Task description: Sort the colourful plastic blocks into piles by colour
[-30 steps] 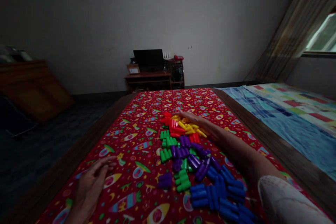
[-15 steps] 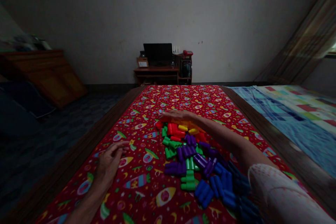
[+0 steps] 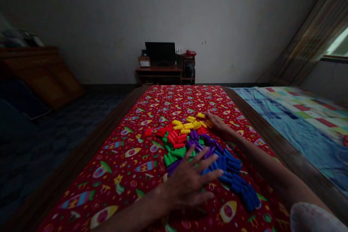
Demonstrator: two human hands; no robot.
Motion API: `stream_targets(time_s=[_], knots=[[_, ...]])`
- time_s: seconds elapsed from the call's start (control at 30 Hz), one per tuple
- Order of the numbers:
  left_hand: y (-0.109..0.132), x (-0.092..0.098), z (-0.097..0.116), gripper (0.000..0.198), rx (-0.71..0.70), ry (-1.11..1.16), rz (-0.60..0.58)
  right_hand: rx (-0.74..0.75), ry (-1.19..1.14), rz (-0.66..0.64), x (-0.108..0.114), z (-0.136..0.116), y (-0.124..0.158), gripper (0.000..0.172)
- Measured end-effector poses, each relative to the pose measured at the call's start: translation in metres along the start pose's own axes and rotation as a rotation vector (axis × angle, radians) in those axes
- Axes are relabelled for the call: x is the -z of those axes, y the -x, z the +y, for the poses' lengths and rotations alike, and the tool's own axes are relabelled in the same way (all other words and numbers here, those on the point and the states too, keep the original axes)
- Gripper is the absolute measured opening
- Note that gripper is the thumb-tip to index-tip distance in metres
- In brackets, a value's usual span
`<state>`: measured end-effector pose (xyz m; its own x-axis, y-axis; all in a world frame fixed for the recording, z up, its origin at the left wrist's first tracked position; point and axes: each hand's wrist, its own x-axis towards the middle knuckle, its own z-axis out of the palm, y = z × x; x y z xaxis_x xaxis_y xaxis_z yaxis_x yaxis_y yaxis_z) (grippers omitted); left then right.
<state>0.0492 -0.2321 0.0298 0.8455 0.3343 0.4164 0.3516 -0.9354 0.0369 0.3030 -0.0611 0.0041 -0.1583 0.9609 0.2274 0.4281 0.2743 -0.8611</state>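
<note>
Spread fingers of the left hand [image 3: 183, 181] fan over the pile's purple and green part, released; those of the right hand [image 3: 216, 121] lie against the yellow end, and I cannot tell whether they grip. Red printed cloth [image 3: 130, 177] carries everything. Blue blocks [image 3: 248, 195] trail toward its near right corner, the nearest with its long axis pointing at that corner. Yellow blocks [image 3: 187, 126] sit toward the far edge, many lying crosswise, left to right. Green blocks [image 3: 170, 159] lean toward the far edge; purple blocks [image 3: 194, 135] are partly hidden. One red block [image 3: 148, 132] lies apart, nearer the left edge.
</note>
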Motion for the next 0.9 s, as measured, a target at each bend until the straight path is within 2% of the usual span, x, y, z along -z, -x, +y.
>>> stream_targets(time_s=[0.03, 0.1, 0.2, 0.27, 0.33, 0.43, 0.5, 0.6, 0.73, 0.83, 0.9], knots=[[-0.019, -0.008, 0.017, 0.045, -0.131, 0.017, -0.058, 0.029, -0.046, -0.052, -0.013, -0.007, 0.004, 0.067], [-0.050, -0.026, 0.038, 0.042, -0.268, 0.034, -0.111, 0.067, -0.131, -0.178, -0.038, -0.025, 0.007, 0.069], [-0.075, -0.050, 0.044, 0.033, -0.261, 0.031, -0.117, 0.079, -0.210, -0.320, -0.057, -0.047, 0.009, 0.073], [-0.078, -0.056, 0.036, 0.027, -0.227, 0.002, -0.096, 0.055, -0.254, -0.362, -0.051, -0.055, 0.016, 0.072], [-0.072, -0.052, 0.024, 0.025, -0.168, -0.060, -0.069, 0.030, -0.281, -0.338, -0.034, -0.058, 0.029, 0.070], [-0.054, -0.035, 0.001, 0.019, -0.032, -0.170, -0.062, -0.014, -0.198, -0.185, -0.005, -0.056, 0.058, 0.069], [-0.040, -0.022, -0.016, 0.018, 0.058, -0.200, -0.064, -0.055, -0.094, -0.085, 0.005, -0.050, 0.081, 0.071], [-0.019, -0.005, -0.045, 0.022, 0.196, -0.193, -0.045, -0.043, 0.105, 0.054, 0.004, -0.037, 0.123, 0.064], [0.012, 0.014, -0.078, 0.027, 0.365, -0.196, 0.005, -0.040, 0.316, 0.063, -0.001, -0.021, 0.184, 0.055], [0.031, 0.025, -0.079, 0.034, 0.470, -0.237, 0.053, -0.040, 0.428, 0.066, -0.001, -0.011, 0.221, 0.057], [0.038, 0.026, -0.061, 0.041, 0.449, -0.236, 0.071, 0.008, 0.512, 0.077, -0.006, -0.006, 0.233, 0.058]])
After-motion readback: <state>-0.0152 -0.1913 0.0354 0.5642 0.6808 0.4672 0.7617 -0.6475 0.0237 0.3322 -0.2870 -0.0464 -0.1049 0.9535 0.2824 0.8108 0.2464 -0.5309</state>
